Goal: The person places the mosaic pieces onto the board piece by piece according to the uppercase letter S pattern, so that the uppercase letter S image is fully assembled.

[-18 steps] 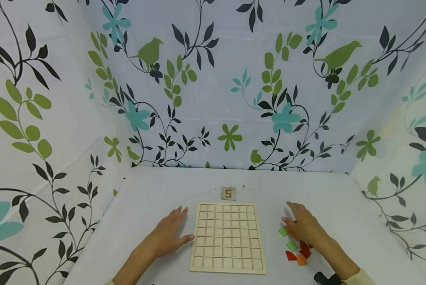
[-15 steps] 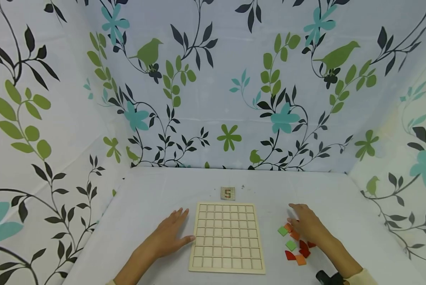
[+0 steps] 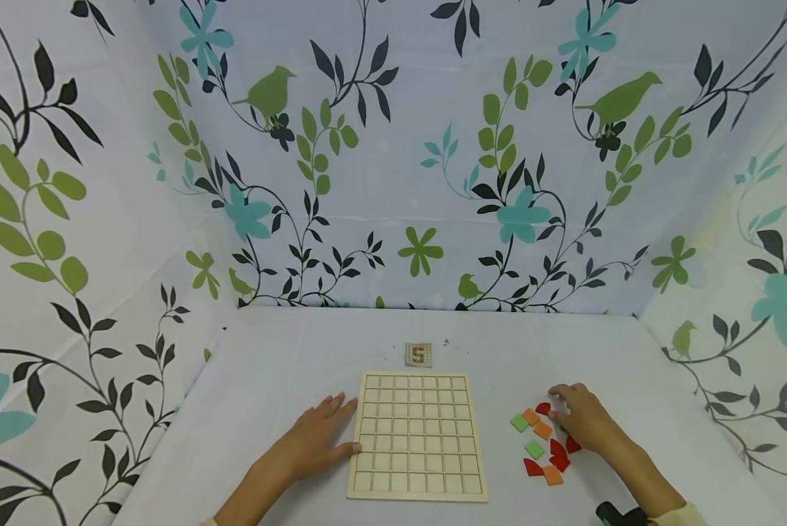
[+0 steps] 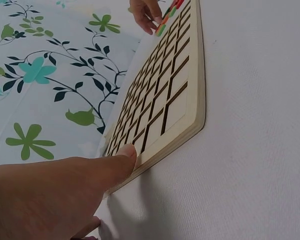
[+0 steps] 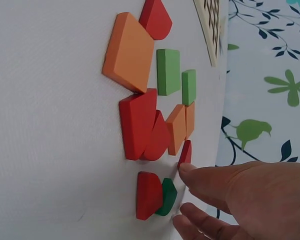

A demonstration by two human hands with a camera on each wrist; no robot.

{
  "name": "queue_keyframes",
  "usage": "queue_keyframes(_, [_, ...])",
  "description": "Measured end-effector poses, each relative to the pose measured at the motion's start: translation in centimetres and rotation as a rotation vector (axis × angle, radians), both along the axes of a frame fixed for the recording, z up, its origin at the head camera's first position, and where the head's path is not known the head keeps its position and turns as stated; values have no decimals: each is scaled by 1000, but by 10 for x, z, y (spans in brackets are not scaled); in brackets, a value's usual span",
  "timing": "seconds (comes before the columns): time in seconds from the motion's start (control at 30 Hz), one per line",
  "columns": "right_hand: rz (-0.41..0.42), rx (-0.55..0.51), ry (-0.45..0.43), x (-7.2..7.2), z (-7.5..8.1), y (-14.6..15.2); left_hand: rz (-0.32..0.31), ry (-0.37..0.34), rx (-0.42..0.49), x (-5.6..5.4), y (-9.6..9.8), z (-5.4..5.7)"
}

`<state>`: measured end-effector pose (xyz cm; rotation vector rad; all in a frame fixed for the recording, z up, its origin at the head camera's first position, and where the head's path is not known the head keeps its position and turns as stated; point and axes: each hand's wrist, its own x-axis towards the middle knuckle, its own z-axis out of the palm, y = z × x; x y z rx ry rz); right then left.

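A pale wooden board (image 3: 416,497) with a grid of square recesses lies flat on the table. At its left edge rests my left hand (image 3: 316,438), fingers spread and straight; in the left wrist view the thumb (image 4: 121,162) touches the board's rim. My right hand (image 3: 585,420) hovers at the far side of a loose cluster of coloured pieces, fingers loosely bent. In the right wrist view its thumb tip overlaps a red piece (image 5: 186,151); a dark green piece (image 5: 167,197) and another red piece (image 5: 149,195) lie close by. Nothing shows between the fingers.
Orange tiles (image 3: 553,475), light green tiles (image 3: 534,448) and red rounded pieces (image 3: 533,467) lie right of the board. Behind the board is a small card (image 3: 419,355) with an S-like figure. A black object (image 3: 620,514) sits by the right wrist. Patterned cloth (image 3: 367,183) hangs behind.
My right hand has drawn to the right and slightly nearer, uncovering a red piece and orange tiles at the cluster's far side. My left hand stays at the board's edge.
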<state>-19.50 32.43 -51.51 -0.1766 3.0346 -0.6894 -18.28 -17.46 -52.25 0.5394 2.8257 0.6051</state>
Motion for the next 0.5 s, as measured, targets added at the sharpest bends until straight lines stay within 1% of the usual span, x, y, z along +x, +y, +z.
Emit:
queue_keyframes(0.2, [3,-23,-11,-3,-3,1,-26,-7,6,-2,-2,0])
queue_keyframes(0.37, [37,-54,-8,-6,-8,-2,-40,-18,18,-2,-2,1])
queue_keyframes(0.5, [45,-49,0,-8,-10,-4,-44,-16,24,-1,-3,1])
